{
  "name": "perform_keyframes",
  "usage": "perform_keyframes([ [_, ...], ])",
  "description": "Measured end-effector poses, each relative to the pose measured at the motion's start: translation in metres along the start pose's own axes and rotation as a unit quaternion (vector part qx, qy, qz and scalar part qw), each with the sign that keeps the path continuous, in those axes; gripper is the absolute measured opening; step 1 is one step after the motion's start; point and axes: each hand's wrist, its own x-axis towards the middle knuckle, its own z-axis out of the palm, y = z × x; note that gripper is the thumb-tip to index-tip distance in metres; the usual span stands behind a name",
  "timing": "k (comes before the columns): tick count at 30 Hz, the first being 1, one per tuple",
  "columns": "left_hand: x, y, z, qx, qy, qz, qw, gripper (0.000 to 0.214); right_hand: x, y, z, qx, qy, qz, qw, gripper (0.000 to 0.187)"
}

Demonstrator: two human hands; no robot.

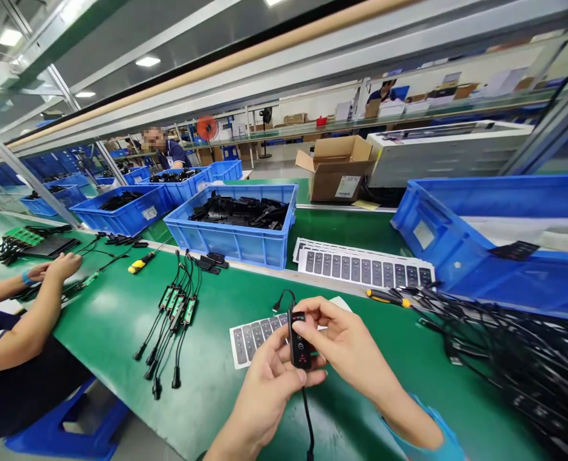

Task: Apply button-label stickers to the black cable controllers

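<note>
Both my hands hold a small black inline controller (300, 339) with red markings and a cable running out of each end. My left hand (267, 390) grips its lower part with thumb and fingers closed round it. My right hand (346, 349) pinches its top edge from the right. Just beneath the hands lies a sheet of grey button stickers (252, 338) on the green mat. Several green circuit boards with black cables (175, 307) lie to the left.
A stack of sticker sheets (360, 266) and a yellow-handled screwdriver (387, 298) lie beyond my hands. A pile of black cabled units (514, 358) fills the right. Blue bins (235, 240) with black parts stand behind. A co-worker's arm (34, 307) rests at left.
</note>
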Motion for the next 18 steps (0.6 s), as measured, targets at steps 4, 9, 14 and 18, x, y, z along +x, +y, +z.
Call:
perform_keyframes([
  [4, -0.0022, 0.0, -0.001, 0.007, 0.005, 0.002, 1.0, 0.066, -0.0016, -0.0016, 0.0022, 0.034, -0.006, 0.016, 0.999, 0.039],
  [9, -0.004, 0.0016, 0.0, 0.019, 0.015, 0.002, 1.0, 0.068, 0.0001, -0.0003, 0.0029, 0.041, -0.005, 0.017, 0.999, 0.038],
  [14, -0.0046, 0.0033, 0.0025, 0.026, 0.012, 0.004, 1.0, 0.071, 0.0003, 0.001, 0.0037, 0.037, 0.0, 0.007, 0.999, 0.035],
  [18, -0.0055, 0.0028, 0.003, 0.024, 0.013, 0.003, 1.0, 0.072, -0.0001, -0.0005, 0.0043, 0.023, 0.004, 0.004, 1.0, 0.036],
])
